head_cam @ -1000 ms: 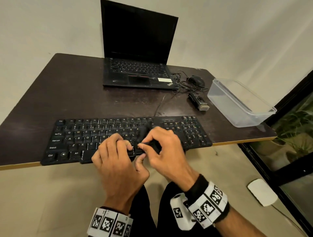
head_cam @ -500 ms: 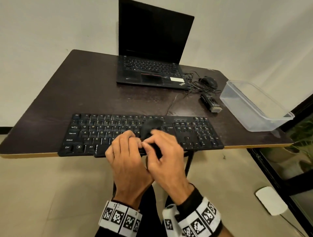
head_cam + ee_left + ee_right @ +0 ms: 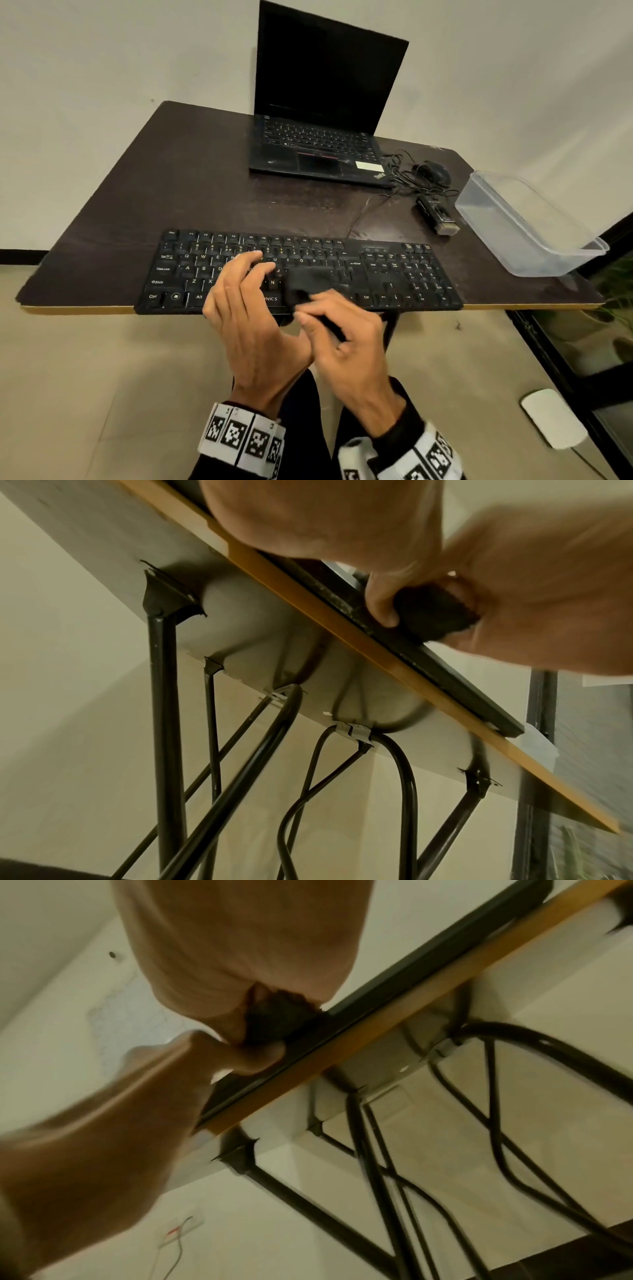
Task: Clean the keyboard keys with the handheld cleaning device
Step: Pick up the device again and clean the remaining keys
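A black keyboard lies along the front edge of the dark table. My right hand grips the handle of a black handheld cleaning device, whose head rests on the keys just right of the spacebar. My left hand hovers over the middle keys with its fingers loosely curled and holding nothing. In the left wrist view its thumb lies against the device at the keyboard's front edge. The right wrist view shows the device under my right hand.
An open black laptop stands at the back. A mouse with tangled cable and a small black gadget lie to its right. A clear plastic tub sits at the table's right end. A white object lies on the floor.
My right hand has drawn the device from the upper middle keys toward the front, right of the spacebar. My left fingers have lifted off the keys. The head view has shifted.
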Tool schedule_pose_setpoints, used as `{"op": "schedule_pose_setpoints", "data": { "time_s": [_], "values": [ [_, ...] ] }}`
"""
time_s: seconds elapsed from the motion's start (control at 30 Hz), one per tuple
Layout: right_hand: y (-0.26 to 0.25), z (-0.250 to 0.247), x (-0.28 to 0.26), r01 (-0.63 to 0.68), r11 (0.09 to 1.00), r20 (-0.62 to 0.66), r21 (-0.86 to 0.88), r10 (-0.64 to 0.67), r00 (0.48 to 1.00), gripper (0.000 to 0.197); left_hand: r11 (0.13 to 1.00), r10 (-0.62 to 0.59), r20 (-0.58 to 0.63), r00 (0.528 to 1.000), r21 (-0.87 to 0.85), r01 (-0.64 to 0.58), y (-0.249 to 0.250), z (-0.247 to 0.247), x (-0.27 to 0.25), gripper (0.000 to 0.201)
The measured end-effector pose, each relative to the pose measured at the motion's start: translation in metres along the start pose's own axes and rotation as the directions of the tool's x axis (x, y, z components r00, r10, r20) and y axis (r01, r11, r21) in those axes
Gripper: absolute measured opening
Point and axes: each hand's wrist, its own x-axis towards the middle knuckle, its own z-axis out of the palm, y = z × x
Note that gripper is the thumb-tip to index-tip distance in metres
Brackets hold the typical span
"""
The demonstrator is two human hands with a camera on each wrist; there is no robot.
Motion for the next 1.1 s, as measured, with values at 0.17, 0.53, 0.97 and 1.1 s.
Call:
{"op": "schedule_pose_setpoints", "data": {
  "time_s": [0.17,0.53,0.97,1.1],
  "values": [
    [-0.014,0.019,0.013,0.054,0.999,0.149,0.006,-0.054,0.987,0.011,0.996,-0.052,-0.016,0.999,-0.075,0.05,0.0,-0.002,0.002,0.043],
    [0.052,-0.132,-0.031,-0.143,0.915,-0.395,-0.378,-0.019,0.919,0.013,0.994,-0.079,-0.031,0.996,-0.074,0.076,-0.027,-0.044,0.002,0.085],
    [0.004,-0.008,-0.013,-0.158,0.986,-0.262,0.059,0.168,0.95,0.015,0.83,-0.402,-0.043,0.914,-0.44,0.344,-0.056,-0.063,-0.003,0.08],
    [-0.031,0.061,0.002,-0.032,0.996,-0.145,0.079,0.043,0.988,0.012,0.78,-0.425,-0.057,0.903,-0.53,0.333,-0.062,-0.065,-0.004,0.083]
  ]
}}
